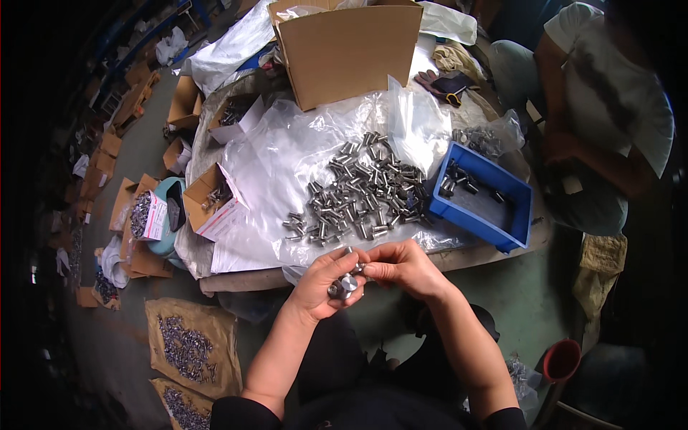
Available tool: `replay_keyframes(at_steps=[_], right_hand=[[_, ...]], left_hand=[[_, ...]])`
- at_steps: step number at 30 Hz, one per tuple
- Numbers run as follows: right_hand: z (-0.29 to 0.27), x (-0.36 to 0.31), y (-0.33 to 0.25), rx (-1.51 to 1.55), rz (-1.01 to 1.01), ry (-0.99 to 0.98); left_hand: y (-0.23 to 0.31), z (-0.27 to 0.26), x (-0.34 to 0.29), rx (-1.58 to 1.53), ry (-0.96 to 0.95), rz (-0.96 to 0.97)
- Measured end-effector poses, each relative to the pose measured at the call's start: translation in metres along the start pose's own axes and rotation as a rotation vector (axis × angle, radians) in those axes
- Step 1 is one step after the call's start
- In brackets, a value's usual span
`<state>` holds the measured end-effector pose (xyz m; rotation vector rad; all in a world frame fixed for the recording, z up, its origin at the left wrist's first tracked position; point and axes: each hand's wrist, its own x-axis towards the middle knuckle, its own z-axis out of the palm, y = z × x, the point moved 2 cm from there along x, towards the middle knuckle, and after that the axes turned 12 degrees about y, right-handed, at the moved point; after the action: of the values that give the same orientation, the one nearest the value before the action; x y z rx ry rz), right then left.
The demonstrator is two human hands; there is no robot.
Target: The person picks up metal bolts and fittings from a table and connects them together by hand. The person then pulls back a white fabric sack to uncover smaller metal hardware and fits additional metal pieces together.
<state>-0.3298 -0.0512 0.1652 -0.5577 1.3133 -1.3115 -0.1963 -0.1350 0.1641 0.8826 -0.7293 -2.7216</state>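
My left hand (320, 281) is closed around several shiny metal bolts (348, 283) with round flat heads, just past the table's near edge. Beside it, my right hand (405, 268) pinches one of the bolts between thumb and fingers, its tips almost touching the left fingers. Ahead of both hands lies a loose pile of similar bolts (365, 188) on clear plastic sheeting (269, 161). To the right of the pile stands a tilted blue plastic bin (479, 223) with a few bolts inside.
A big cardboard box (351, 54) stands at the table's back. Small open cartons (213, 202) holding metal parts line the left side. Dark gloves (446, 84) lie at the back right. Another person (598, 107) sits on the right. Sacks with small parts (192, 344) lie on the floor.
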Motion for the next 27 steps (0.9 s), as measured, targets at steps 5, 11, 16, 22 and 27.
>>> replay_keyframes(at_steps=[5,11,16,22,27], right_hand=[[-0.001,-0.02,0.009,0.141,0.052,-0.16],[0.019,-0.046,0.027,0.206,-0.307,0.087],[0.029,-0.061,0.02,-0.059,-0.59,0.212],[0.028,-0.067,0.02,-0.184,-0.659,0.267],[0.027,-0.063,0.026,-0.183,-0.702,0.293]], left_hand=[[-0.011,0.007,-0.031,-0.094,0.059,0.064],[-0.027,0.017,-0.066,0.366,0.453,0.446],[-0.03,0.026,-0.076,0.911,0.534,0.911],[-0.032,0.04,-0.077,1.234,0.538,1.165],[-0.032,0.041,-0.075,1.307,0.553,1.179]])
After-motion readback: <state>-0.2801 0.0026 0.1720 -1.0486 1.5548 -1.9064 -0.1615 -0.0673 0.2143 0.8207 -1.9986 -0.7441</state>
